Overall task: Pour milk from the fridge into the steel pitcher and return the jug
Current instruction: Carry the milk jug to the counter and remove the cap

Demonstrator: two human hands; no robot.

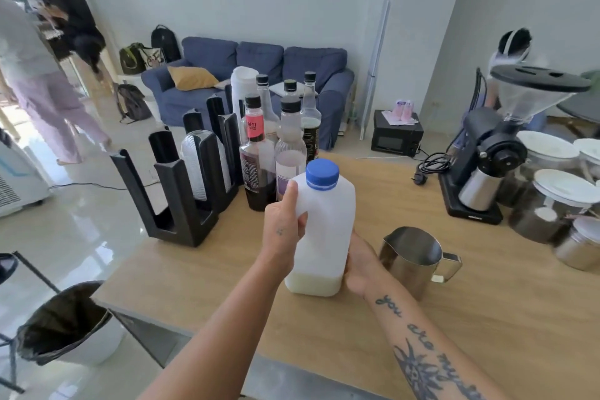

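Note:
A white plastic milk jug with a blue cap stands upright at the middle of the wooden counter. Only a shallow layer of milk shows at its bottom. My left hand grips the jug's left side near the shoulder, thumb pointing up. My right hand holds the lower right side, partly hidden behind the jug. The steel pitcher sits just right of the jug, spout to the left, handle to the right, close to my right hand.
Several syrup bottles and a black cup holder rack stand behind the jug. A coffee grinder, glass jars and a steel canister fill the right side. A lined bin sits lower left. People stand in the room beyond.

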